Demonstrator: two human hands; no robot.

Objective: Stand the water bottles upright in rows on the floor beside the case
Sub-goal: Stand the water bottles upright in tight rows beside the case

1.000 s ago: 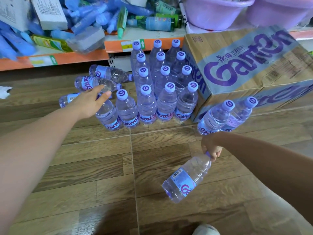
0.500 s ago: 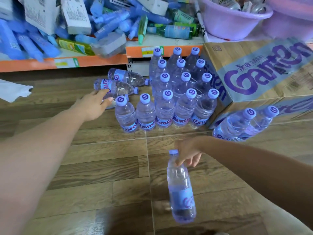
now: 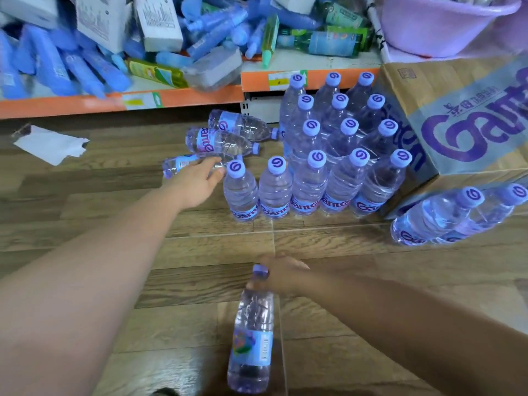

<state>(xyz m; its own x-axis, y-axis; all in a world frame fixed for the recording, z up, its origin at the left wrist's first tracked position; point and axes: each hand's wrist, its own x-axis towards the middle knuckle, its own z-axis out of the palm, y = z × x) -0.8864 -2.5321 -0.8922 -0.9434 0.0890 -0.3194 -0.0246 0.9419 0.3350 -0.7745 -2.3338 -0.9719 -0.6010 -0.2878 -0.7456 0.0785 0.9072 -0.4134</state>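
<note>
Several clear water bottles with purple caps stand upright in rows (image 3: 310,181) on the wooden floor, left of the cardboard case (image 3: 463,121). Three bottles lie on their sides behind the front row; my left hand (image 3: 197,181) rests on the nearest lying bottle (image 3: 183,164), fingers over it. My right hand (image 3: 281,274) grips the neck of another bottle (image 3: 253,338) near the bottom of the view, cap pointing away from me. Two more bottles (image 3: 445,215) lean at the case's front corner on the right.
An orange-edged shelf (image 3: 183,95) runs along the back, piled with blue packets, boxes and green bottles. A purple basin (image 3: 445,27) sits above the case. A scrap of white paper (image 3: 51,144) lies on the floor at left. Bare floor lies in front of the rows.
My right hand has swung its bottle from pointing right to pointing straight ahead. My left hand left the upright front-row bottle and came down on the nearest lying bottle.
</note>
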